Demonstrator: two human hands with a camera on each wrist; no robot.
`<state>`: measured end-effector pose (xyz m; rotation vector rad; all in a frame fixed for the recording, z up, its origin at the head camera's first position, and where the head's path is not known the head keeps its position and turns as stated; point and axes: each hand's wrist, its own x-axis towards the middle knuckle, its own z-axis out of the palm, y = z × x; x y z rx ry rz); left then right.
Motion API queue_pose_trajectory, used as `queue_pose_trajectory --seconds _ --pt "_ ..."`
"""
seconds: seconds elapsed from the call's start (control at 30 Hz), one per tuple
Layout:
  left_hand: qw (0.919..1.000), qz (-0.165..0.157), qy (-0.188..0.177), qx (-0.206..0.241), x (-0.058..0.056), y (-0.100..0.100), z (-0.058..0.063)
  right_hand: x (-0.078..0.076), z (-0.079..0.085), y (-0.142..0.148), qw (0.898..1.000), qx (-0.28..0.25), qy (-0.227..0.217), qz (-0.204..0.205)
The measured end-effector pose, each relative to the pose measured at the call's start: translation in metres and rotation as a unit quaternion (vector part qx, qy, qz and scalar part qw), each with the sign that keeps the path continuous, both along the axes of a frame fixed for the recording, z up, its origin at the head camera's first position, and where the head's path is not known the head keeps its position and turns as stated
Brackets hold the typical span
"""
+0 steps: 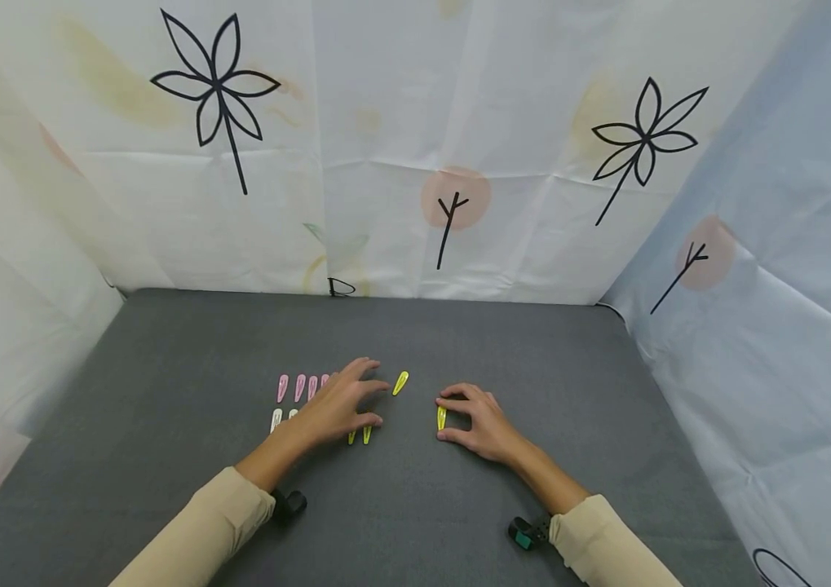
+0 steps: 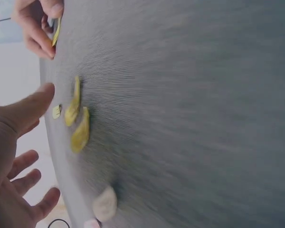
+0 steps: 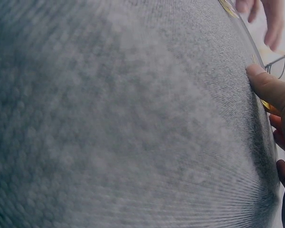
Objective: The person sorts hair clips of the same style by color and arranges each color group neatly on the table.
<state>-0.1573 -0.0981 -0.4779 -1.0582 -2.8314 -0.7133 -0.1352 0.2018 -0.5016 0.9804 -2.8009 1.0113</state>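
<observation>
My right hand (image 1: 484,424) pinches a yellow snap hair clip (image 1: 441,418) between thumb and fingers, close over the grey table. In the right wrist view the thumb (image 3: 270,88) covers most of that clip. The left hand (image 1: 342,403), fingers spread and holding nothing, hovers over the rows of clips. Beyond its fingertips lies one yellow clip (image 1: 400,383) on its own. Two more yellow clips (image 1: 367,434) show below its thumb; the left wrist view shows them side by side. Several pink clips (image 1: 300,387) form the back row, partly hidden by this hand.
White clips (image 1: 276,419) lie in front of the pink row, near the left forearm. The grey table (image 1: 532,350) ends at a white patterned cloth (image 1: 386,98) at the back and sides. Dark wrist devices (image 1: 528,534) sit by both cuffs.
</observation>
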Motion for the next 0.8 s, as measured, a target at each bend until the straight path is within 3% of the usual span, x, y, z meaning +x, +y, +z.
queue_pose_trajectory --seconds 0.27,0.5,0.8 --pt "0.9987 0.007 -0.022 -0.045 -0.025 0.021 0.001 -0.001 -0.002 0.001 1.0 0.012 0.007 -0.002" --pt "0.995 -0.003 -0.068 -0.073 -0.036 0.026 0.006 -0.001 -0.003 0.001 1.0 0.006 0.007 -0.005" --pt "0.9914 -0.004 -0.101 -0.083 -0.048 0.023 0.004 -0.001 -0.004 -0.001 1.0 -0.005 0.028 0.007"
